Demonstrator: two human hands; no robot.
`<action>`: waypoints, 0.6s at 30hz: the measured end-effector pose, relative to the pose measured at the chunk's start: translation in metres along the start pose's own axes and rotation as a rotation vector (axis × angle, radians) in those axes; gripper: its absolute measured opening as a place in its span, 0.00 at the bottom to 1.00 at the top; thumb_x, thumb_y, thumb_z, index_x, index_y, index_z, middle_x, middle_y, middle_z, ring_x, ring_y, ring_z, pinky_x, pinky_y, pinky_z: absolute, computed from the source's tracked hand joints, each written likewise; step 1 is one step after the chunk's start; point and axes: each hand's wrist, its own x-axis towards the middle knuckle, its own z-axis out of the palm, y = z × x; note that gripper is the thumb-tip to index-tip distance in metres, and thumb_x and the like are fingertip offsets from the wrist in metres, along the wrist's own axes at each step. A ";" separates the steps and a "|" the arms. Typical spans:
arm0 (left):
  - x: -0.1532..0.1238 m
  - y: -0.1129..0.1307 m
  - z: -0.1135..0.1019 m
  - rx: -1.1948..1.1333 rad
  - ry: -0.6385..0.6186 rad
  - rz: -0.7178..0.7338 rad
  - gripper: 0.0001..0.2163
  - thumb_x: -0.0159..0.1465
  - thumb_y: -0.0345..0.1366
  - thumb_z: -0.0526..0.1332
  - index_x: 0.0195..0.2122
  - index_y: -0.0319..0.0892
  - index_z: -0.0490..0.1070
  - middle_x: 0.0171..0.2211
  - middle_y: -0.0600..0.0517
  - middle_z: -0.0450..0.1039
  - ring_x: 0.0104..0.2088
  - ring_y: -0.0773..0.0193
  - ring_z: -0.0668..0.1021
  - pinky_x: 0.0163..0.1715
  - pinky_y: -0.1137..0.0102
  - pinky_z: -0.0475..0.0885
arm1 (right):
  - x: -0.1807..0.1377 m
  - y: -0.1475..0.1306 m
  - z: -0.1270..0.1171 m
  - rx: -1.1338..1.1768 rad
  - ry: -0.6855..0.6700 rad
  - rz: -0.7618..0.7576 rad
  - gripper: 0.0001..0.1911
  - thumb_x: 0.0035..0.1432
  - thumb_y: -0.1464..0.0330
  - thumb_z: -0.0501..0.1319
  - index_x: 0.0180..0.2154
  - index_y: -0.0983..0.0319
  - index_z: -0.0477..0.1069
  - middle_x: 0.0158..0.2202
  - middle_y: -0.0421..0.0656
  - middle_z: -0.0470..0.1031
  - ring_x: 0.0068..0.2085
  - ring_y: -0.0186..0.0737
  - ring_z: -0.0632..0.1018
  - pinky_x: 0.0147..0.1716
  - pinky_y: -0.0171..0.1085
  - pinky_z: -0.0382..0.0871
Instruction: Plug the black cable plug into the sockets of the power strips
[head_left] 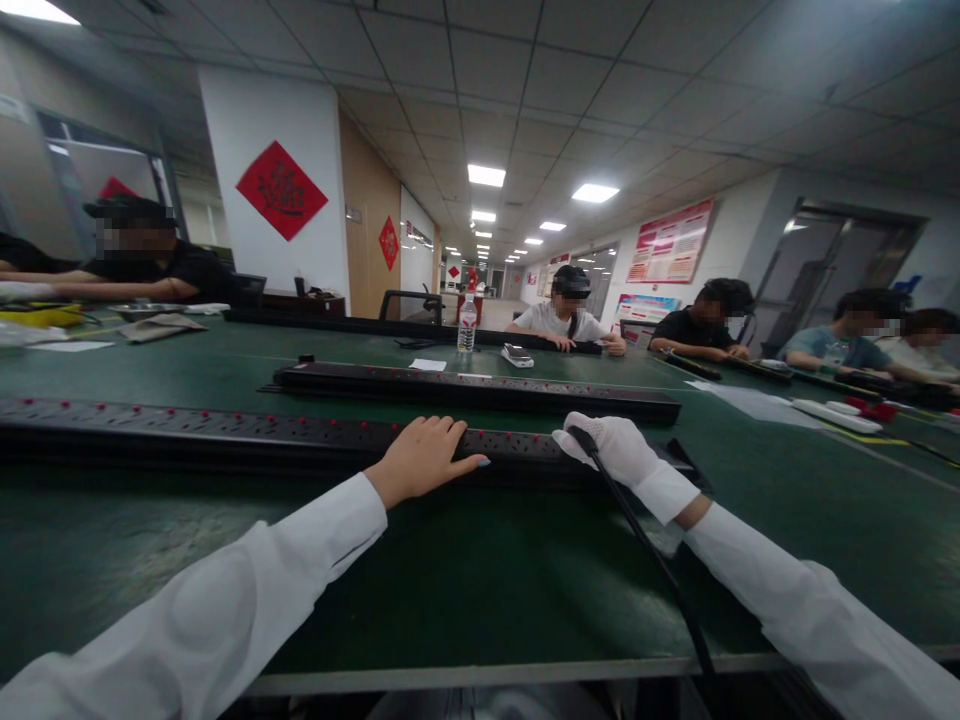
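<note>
A long black bar (225,435) with a row of red dots along its top lies across the green table in front of me. My left hand (424,458), bare, rests palm down on this bar with its fingers stretched out. Near the bar's right end, my right hand (616,452) wears a white glove and is closed around the upper end of a black cord-like strip (649,550). From there the strip runs down over the near table edge. The right fingertips are at the bar; whether they touch it is hard to tell.
Behind lies a second black bar (480,390) with red dots. Farther back are a water bottle (466,325), a small white-and-dark device (517,355) and a paper slip (428,366). Several people sit around the table. Papers (750,403) lie at right.
</note>
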 end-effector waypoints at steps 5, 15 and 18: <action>0.000 0.000 -0.001 -0.003 0.000 0.002 0.33 0.59 0.60 0.39 0.49 0.38 0.65 0.41 0.42 0.70 0.41 0.54 0.72 0.41 0.63 0.63 | 0.001 -0.001 -0.004 0.022 -0.053 0.014 0.15 0.56 0.55 0.49 0.30 0.57 0.66 0.20 0.37 0.71 0.23 0.33 0.71 0.24 0.30 0.52; 0.000 0.001 0.001 0.042 0.021 0.007 0.31 0.60 0.59 0.40 0.47 0.38 0.65 0.40 0.43 0.71 0.39 0.53 0.72 0.40 0.62 0.63 | -0.005 0.000 0.009 -0.069 0.051 0.060 0.17 0.56 0.53 0.48 0.31 0.57 0.68 0.21 0.39 0.72 0.24 0.35 0.73 0.23 0.30 0.51; 0.000 0.001 0.000 0.036 0.020 0.012 0.32 0.60 0.59 0.39 0.48 0.38 0.65 0.41 0.43 0.71 0.40 0.53 0.72 0.40 0.62 0.63 | -0.006 -0.002 0.011 -0.112 0.108 0.089 0.18 0.55 0.53 0.49 0.31 0.57 0.69 0.19 0.39 0.72 0.23 0.35 0.73 0.21 0.31 0.49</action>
